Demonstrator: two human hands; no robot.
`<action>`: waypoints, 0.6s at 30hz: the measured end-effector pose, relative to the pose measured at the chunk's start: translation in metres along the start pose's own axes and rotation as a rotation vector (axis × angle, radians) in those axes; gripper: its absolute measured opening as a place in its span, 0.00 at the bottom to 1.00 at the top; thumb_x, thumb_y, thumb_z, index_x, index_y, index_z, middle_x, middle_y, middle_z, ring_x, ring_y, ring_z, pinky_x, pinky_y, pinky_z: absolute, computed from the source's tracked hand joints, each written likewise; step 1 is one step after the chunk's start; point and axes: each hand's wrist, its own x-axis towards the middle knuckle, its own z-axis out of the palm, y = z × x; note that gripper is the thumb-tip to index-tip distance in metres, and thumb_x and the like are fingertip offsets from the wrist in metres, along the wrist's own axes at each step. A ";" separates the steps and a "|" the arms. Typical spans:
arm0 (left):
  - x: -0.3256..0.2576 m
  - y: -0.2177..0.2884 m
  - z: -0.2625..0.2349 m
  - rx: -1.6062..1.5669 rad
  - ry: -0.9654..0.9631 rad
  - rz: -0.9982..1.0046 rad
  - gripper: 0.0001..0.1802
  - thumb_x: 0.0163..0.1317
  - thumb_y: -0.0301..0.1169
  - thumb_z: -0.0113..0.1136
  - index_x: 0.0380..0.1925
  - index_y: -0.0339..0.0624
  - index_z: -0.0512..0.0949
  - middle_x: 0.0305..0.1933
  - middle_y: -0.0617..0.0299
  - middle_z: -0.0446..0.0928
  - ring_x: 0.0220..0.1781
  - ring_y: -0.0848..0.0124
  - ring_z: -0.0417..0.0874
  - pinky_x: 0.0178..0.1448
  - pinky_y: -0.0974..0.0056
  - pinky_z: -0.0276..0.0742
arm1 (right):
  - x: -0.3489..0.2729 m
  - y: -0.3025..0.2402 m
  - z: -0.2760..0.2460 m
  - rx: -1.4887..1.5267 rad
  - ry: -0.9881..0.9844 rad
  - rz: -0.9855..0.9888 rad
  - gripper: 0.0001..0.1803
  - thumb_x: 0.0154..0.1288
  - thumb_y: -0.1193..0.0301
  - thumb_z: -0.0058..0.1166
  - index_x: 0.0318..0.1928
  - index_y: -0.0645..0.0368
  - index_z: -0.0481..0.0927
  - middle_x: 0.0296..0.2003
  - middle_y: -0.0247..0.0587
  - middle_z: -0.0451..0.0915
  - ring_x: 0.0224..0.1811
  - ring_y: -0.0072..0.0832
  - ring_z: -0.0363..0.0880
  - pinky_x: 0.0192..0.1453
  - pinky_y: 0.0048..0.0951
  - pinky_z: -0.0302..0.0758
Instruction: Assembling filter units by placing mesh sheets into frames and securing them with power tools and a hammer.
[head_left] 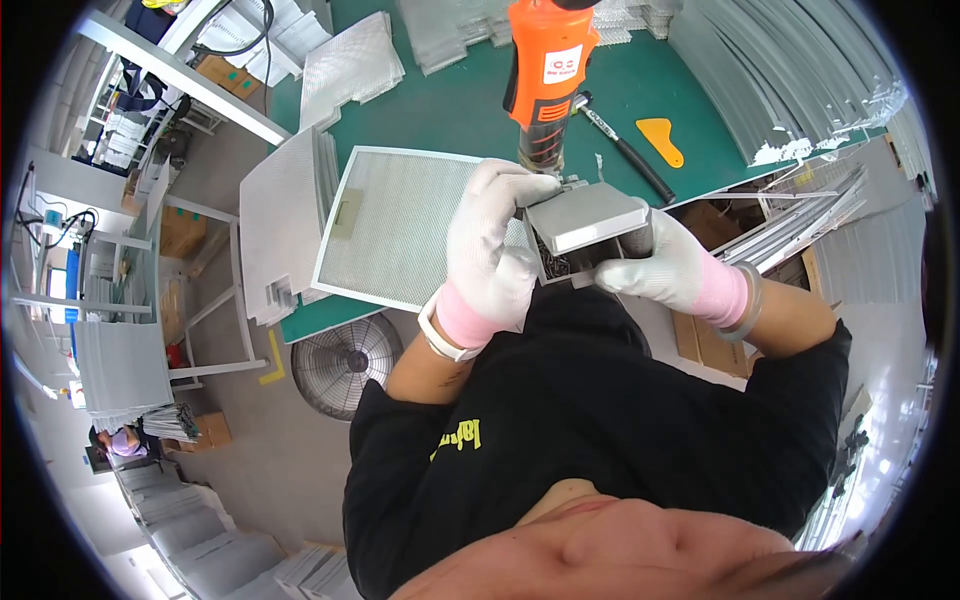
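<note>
Over the green table (470, 110), both gloved hands' fingers (500, 195) clench the grey metal box (585, 222) between them.

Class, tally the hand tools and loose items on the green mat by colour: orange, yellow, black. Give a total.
Orange: 1, the driver
Yellow: 1, the scraper
Black: 1, the rod
Total: 3

orange power tool (545, 70) top cut off, box contents (553, 262) unclear

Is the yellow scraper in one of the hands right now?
No, the yellow scraper lies on the green mat, apart from both hands, which hold a small grey metal box.
</note>
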 end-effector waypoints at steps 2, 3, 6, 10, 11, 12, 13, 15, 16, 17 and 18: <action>0.005 0.004 -0.004 -0.049 -0.033 -0.035 0.23 0.45 0.30 0.60 0.45 0.33 0.78 0.43 0.49 0.76 0.42 0.55 0.80 0.48 0.58 0.77 | 0.005 0.020 -0.010 -0.079 0.006 -0.108 0.31 0.64 0.72 0.66 0.64 0.65 0.68 0.49 0.34 0.78 0.50 0.19 0.75 0.56 0.29 0.75; 0.007 0.009 -0.006 -0.052 -0.050 -0.104 0.24 0.44 0.29 0.60 0.45 0.33 0.78 0.44 0.49 0.76 0.42 0.55 0.80 0.49 0.59 0.77 | 0.005 0.020 -0.010 -0.081 0.008 -0.108 0.31 0.64 0.72 0.66 0.64 0.65 0.68 0.49 0.34 0.78 0.50 0.19 0.75 0.56 0.29 0.75; 0.009 0.017 -0.010 -0.030 -0.068 -0.151 0.24 0.42 0.27 0.61 0.45 0.33 0.77 0.46 0.48 0.76 0.44 0.56 0.80 0.51 0.60 0.78 | 0.006 0.030 -0.015 -0.337 0.094 -0.250 0.26 0.62 0.69 0.67 0.57 0.66 0.74 0.40 0.30 0.78 0.39 0.15 0.74 0.45 0.26 0.75; 0.004 0.014 -0.011 -0.074 -0.059 -0.121 0.27 0.43 0.25 0.58 0.49 0.31 0.77 0.48 0.46 0.77 0.49 0.55 0.81 0.57 0.60 0.78 | 0.015 0.063 -0.087 -0.611 0.395 -0.510 0.18 0.63 0.65 0.65 0.47 0.64 0.81 0.34 0.33 0.80 0.35 0.19 0.77 0.42 0.25 0.75; 0.003 0.008 -0.011 -0.080 -0.063 -0.116 0.27 0.43 0.25 0.58 0.49 0.31 0.77 0.48 0.46 0.77 0.49 0.55 0.81 0.57 0.60 0.78 | 0.024 0.072 -0.115 -0.616 0.550 -0.427 0.17 0.62 0.64 0.64 0.45 0.63 0.82 0.33 0.36 0.82 0.35 0.22 0.79 0.42 0.26 0.76; 0.003 0.003 -0.013 -0.104 -0.098 -0.090 0.29 0.43 0.25 0.57 0.51 0.31 0.76 0.50 0.45 0.77 0.51 0.53 0.81 0.58 0.59 0.77 | 0.037 0.069 -0.139 -0.793 0.732 -0.458 0.19 0.63 0.62 0.63 0.48 0.63 0.82 0.35 0.42 0.84 0.37 0.29 0.83 0.44 0.31 0.78; 0.003 0.000 -0.015 -0.129 -0.133 -0.065 0.31 0.44 0.26 0.56 0.54 0.30 0.75 0.53 0.44 0.77 0.53 0.52 0.81 0.60 0.59 0.76 | 0.049 0.062 -0.162 -0.969 0.916 -0.485 0.21 0.63 0.60 0.61 0.50 0.62 0.81 0.37 0.48 0.86 0.39 0.37 0.86 0.46 0.35 0.79; 0.005 0.003 -0.016 -0.114 -0.157 -0.038 0.32 0.45 0.27 0.54 0.56 0.30 0.74 0.54 0.43 0.76 0.54 0.50 0.81 0.62 0.57 0.75 | 0.056 0.043 -0.216 -1.204 1.017 -0.155 0.25 0.65 0.55 0.58 0.54 0.61 0.79 0.44 0.57 0.85 0.47 0.49 0.86 0.52 0.44 0.79; 0.005 0.005 -0.018 -0.098 -0.181 -0.013 0.34 0.46 0.28 0.53 0.58 0.30 0.73 0.56 0.42 0.76 0.56 0.49 0.80 0.65 0.56 0.73 | 0.056 0.034 -0.234 -1.257 1.021 -0.038 0.26 0.66 0.54 0.56 0.56 0.60 0.78 0.43 0.58 0.85 0.48 0.52 0.84 0.54 0.46 0.78; 0.005 0.004 -0.018 -0.101 -0.183 -0.008 0.34 0.46 0.28 0.53 0.58 0.30 0.73 0.56 0.42 0.76 0.56 0.49 0.80 0.65 0.56 0.73 | 0.054 0.028 -0.250 -1.306 1.028 0.084 0.27 0.67 0.53 0.54 0.58 0.59 0.76 0.43 0.58 0.85 0.48 0.54 0.83 0.55 0.48 0.78; 0.007 0.003 -0.018 -0.082 -0.190 0.034 0.34 0.47 0.29 0.52 0.58 0.30 0.73 0.57 0.41 0.75 0.57 0.47 0.79 0.65 0.55 0.73 | 0.054 0.023 -0.263 -1.380 1.025 0.244 0.27 0.67 0.54 0.53 0.60 0.57 0.76 0.47 0.58 0.83 0.50 0.52 0.83 0.56 0.48 0.78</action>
